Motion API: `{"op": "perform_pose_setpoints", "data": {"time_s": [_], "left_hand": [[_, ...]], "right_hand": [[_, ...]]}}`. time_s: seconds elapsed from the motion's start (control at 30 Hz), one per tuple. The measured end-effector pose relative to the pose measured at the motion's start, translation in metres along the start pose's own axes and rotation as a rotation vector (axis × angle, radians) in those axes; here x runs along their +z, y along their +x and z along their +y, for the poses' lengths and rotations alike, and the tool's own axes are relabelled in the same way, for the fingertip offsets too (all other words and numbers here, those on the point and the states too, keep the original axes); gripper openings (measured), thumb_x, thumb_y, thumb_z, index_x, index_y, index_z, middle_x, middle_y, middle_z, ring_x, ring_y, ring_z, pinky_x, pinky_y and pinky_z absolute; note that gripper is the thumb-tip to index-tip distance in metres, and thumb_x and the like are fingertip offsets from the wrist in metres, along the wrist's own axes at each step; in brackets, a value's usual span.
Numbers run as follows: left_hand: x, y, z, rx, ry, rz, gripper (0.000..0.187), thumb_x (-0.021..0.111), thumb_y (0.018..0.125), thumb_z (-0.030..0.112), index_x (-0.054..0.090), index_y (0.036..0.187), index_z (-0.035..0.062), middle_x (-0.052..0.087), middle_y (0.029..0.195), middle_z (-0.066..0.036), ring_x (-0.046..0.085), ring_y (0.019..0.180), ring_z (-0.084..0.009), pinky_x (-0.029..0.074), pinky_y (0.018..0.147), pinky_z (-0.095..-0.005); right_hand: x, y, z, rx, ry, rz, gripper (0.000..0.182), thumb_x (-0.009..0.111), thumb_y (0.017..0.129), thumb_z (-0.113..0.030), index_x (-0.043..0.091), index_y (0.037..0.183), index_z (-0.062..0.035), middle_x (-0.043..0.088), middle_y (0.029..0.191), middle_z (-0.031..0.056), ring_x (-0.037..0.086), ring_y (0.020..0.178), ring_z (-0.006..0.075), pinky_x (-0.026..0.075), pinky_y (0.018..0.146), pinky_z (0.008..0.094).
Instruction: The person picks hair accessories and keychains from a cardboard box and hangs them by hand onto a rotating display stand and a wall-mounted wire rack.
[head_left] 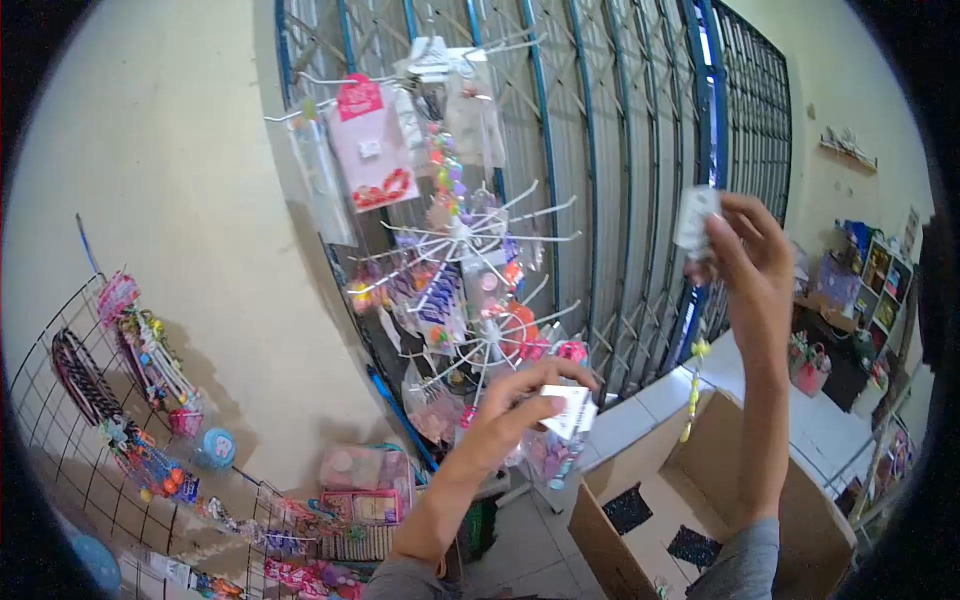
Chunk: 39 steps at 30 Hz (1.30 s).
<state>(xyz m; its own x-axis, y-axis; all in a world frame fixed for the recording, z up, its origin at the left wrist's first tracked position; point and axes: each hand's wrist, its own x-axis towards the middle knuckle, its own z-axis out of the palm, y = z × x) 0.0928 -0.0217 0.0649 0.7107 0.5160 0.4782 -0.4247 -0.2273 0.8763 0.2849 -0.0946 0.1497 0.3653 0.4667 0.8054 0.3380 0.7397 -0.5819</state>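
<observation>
My right hand (745, 235) is raised at the right, its thumb and fingers closed on a white card (692, 222). Below it a yellow beaded strand (692, 395) dangles; whether it joins the card I cannot make out. Lower and nearer the middle, my left hand (525, 400) pinches another white card (567, 412) with dark print. Purplish items in clear wrap (555, 458) show beneath that card. Just behind my left hand stands a white rotating display rack (490, 335) with spoke-like hooks, hung with packaged accessories such as a pink card pack (370, 150).
An open cardboard box (640, 480) stands below my right arm, with black patches inside. At left, a black wire grid (40, 430) carries beaded strings and hair accessories. Pink boxes (365, 480) sit low beside it. A folding metal gate (620, 200) rises behind the rack.
</observation>
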Motion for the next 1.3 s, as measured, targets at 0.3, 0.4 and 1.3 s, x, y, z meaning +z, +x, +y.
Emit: {"op": "perform_pose_setpoints", "data": {"time_s": [0.3,0.4,1.3], "left_hand": [[-0.058,0.013,0.115,0.046,0.169,0.334,0.023,0.044,0.068,0.021,0.048,0.075,-0.0006,0.055,0.068,-0.013,0.055,0.055,-0.0156,0.043,0.042,-0.0206],[-0.070,0.030,0.147,0.089,0.265,0.374,0.023,0.046,0.074,0.026,0.046,0.077,0.0023,0.052,0.058,-0.008,0.045,0.041,-0.0082,0.035,0.035,-0.0169],[-0.098,0.137,0.227,0.255,0.520,0.373,0.021,0.049,0.076,0.021,0.046,0.063,0.0051,0.037,0.047,0.001,0.030,0.036,-0.0041,0.019,0.030,-0.0153]], "right_hand": [[0.117,0.112,-0.004,-0.292,0.209,-0.270,0.024,0.056,0.071,-0.008,0.053,0.092,0.0028,0.056,0.068,0.0094,0.056,0.058,0.0129,0.047,0.052,0.0213],[0.137,0.131,-0.002,-0.272,0.246,-0.275,0.028,0.057,0.071,-0.010,0.052,0.096,0.0015,0.056,0.073,0.0081,0.055,0.062,0.0111,0.046,0.060,0.0190],[0.163,0.143,-0.002,-0.159,0.478,-0.269,0.020,0.056,0.067,-0.002,0.054,0.082,0.0113,0.056,0.073,0.0129,0.056,0.061,0.0150,0.048,0.060,0.0216]]}}
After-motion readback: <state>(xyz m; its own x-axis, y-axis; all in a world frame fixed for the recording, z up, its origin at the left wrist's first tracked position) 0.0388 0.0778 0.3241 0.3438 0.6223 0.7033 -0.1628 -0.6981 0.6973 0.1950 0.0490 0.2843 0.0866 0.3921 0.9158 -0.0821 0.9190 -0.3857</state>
